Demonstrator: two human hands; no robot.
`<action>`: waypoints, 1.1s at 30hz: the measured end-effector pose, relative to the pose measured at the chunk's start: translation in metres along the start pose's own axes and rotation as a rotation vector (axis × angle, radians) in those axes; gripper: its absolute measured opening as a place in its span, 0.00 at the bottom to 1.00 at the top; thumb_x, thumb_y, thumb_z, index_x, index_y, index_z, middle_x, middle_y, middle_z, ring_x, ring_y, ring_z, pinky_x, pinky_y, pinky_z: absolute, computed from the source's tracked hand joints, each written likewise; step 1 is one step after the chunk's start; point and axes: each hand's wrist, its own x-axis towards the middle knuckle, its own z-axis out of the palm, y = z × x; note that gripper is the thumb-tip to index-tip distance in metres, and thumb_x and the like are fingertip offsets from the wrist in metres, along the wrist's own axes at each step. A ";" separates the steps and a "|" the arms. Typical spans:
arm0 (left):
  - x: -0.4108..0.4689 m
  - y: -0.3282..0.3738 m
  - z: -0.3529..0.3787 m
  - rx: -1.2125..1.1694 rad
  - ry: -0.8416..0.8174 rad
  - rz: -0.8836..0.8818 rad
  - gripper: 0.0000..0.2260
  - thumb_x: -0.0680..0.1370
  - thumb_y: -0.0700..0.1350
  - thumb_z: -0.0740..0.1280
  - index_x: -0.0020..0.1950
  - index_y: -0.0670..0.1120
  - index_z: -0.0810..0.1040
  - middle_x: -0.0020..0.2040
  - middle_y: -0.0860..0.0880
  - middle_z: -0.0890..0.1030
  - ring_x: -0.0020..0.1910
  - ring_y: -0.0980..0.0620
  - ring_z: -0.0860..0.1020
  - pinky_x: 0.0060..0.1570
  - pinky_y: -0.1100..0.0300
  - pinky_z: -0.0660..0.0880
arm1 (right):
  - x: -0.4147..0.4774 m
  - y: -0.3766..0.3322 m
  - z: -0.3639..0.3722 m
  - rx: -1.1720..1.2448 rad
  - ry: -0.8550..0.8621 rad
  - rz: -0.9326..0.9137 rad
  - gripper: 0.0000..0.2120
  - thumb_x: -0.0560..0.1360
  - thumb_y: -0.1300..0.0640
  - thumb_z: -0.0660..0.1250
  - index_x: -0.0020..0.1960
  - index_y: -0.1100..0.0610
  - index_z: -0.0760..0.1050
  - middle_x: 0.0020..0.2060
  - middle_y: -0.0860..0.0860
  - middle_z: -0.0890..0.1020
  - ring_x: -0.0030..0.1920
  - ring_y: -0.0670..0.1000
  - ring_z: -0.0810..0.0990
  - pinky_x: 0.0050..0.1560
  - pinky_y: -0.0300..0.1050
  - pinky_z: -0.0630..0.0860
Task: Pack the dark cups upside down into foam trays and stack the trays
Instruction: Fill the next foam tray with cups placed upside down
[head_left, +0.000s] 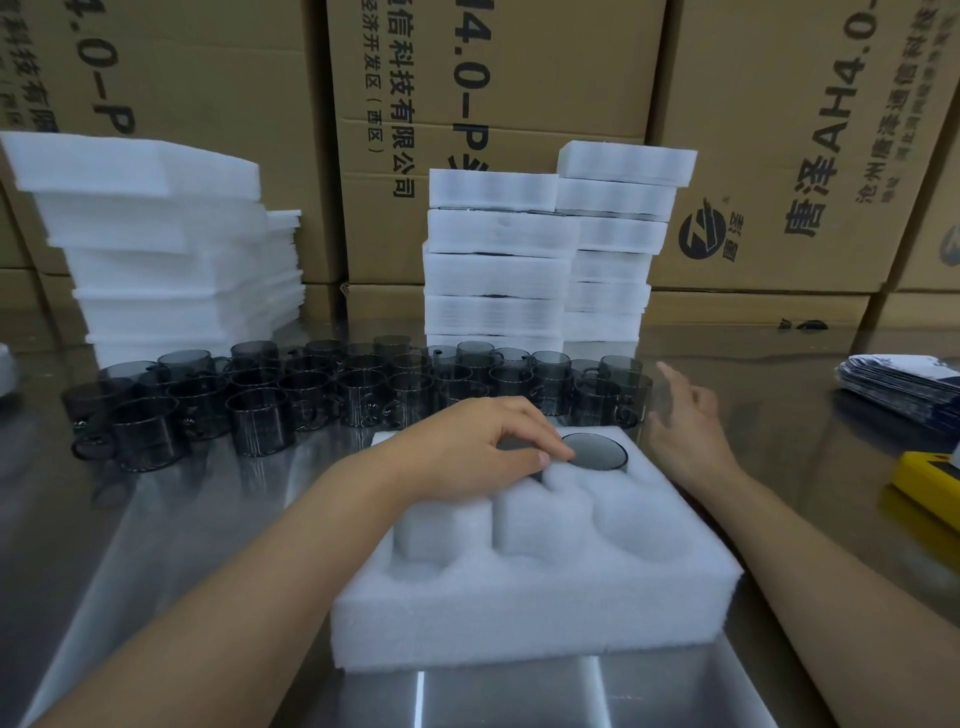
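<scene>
Seating a dark cup (514, 446) in the foam tray (519, 613) at the near edge of the table (208, 519).

Gripped from above by the left hand (483, 447), fingers and thumb curled round it, in the tray's far row; just right of it, in the far right pocket, a second cup (595, 451) sitting base up; three bare pockets in the near row. Right hand (685, 426) clear of everything, fingers straight and spread, holding nothing, just beyond the tray's far right corner. Across mid-table, loose cups (311, 395) standing in a cluster. Toward the far edge, two columns of stacked trays (498, 270) at centre, a foam pile (156, 249) at left, cardboard boxes (208, 78) behind. At the right edge, a yellow object (930, 483) and printed sheets (898, 384).
</scene>
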 end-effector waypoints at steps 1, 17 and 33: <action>0.000 0.000 0.000 0.002 -0.001 0.000 0.11 0.80 0.45 0.64 0.54 0.57 0.83 0.55 0.65 0.76 0.52 0.69 0.74 0.57 0.69 0.70 | 0.002 0.003 0.002 -0.007 -0.028 -0.007 0.29 0.80 0.64 0.55 0.78 0.47 0.52 0.71 0.58 0.57 0.50 0.53 0.70 0.55 0.42 0.64; 0.000 -0.001 0.000 0.017 -0.003 0.014 0.10 0.80 0.44 0.64 0.55 0.55 0.83 0.56 0.64 0.76 0.53 0.70 0.73 0.55 0.77 0.66 | 0.020 0.019 0.019 -0.219 -0.006 0.015 0.14 0.80 0.61 0.60 0.64 0.64 0.66 0.61 0.66 0.70 0.57 0.65 0.73 0.51 0.48 0.66; 0.003 -0.003 -0.007 -0.285 0.184 -0.059 0.11 0.78 0.43 0.66 0.47 0.60 0.83 0.49 0.61 0.84 0.52 0.58 0.81 0.58 0.52 0.77 | 0.006 -0.037 -0.022 0.202 0.333 0.013 0.09 0.80 0.54 0.62 0.58 0.56 0.72 0.59 0.58 0.75 0.54 0.53 0.74 0.55 0.45 0.68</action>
